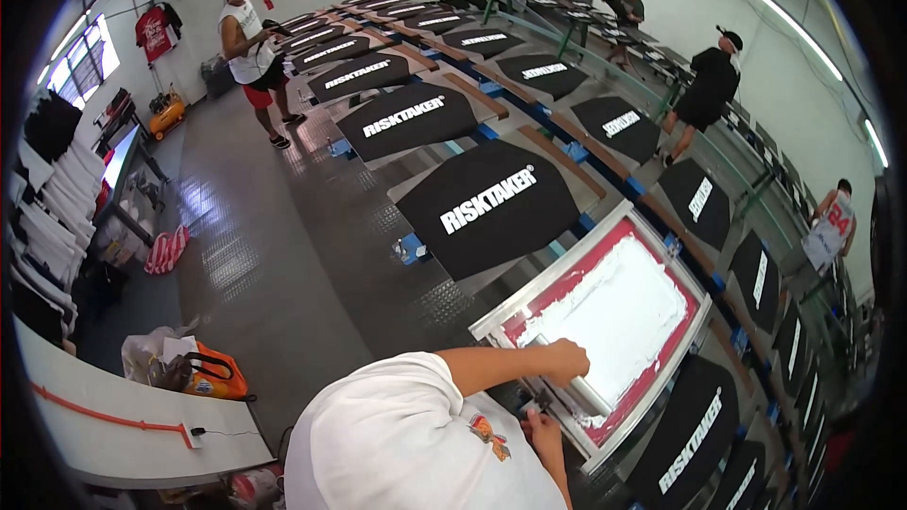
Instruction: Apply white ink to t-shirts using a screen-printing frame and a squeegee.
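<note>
White sleeve (pixel 406 434) nearest lens; left hand (pixel 567 361) fingers clamped on squeegee handle (pixel 581 389) at screen frame's (pixel 605 321) 7 o'clock edge. Right hand (pixel 545 436) at 6 o'clock grips frame rim, fingers curled. Printed black shirt (pixel 487 208) lies at 11 o'clock.

I see the screen-printing frame (pixel 605 321), metal-edged with a red border and white ink spread across its mesh, lying flat; the squeegee (pixel 581 387) rests at its near edge.

Black shirts, white lettering

Screen (pixel 605 316): red border, white ink, pale metal frame. Shirts (pixel 487 208) black with white print. Bag (pixel 215 376) orange; floor (pixel 274 264) dark grey.
</note>
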The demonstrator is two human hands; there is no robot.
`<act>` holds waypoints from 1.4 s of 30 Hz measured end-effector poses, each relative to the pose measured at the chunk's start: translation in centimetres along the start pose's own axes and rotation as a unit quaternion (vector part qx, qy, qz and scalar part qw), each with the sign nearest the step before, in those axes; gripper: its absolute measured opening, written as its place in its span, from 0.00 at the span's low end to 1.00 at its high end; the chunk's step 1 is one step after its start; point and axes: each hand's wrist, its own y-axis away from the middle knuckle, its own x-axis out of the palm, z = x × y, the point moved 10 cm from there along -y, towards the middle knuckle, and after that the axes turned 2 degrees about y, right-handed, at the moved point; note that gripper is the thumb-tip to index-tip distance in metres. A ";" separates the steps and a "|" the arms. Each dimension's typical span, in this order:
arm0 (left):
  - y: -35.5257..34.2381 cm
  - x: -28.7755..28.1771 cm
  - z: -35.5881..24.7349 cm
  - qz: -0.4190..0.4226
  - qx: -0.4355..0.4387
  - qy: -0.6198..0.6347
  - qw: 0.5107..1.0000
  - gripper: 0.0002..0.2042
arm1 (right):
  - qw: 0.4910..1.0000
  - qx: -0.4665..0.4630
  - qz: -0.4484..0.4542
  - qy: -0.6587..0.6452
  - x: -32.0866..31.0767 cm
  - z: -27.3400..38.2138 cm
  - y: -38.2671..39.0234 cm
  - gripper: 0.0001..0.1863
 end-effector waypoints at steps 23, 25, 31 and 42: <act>-0.9 -0.1 -0.1 -0.009 0.026 0.007 1.000 0.16 | 0.996 -0.024 -0.005 0.086 -0.9 2.4 0.9 0.28; -0.9 0.1 0.0 0.005 0.017 0.006 1.000 0.16 | 0.994 -0.023 -0.008 0.103 -1.0 2.1 0.5 0.28; -0.5 -0.1 -0.3 0.009 0.017 0.000 1.000 0.17 | 0.995 -0.037 -0.010 0.097 -1.0 2.1 0.5 0.29; 0.0 -0.5 -0.6 0.011 0.012 0.006 1.000 0.17 | 0.998 -0.023 -0.005 0.065 -0.7 1.3 0.4 0.28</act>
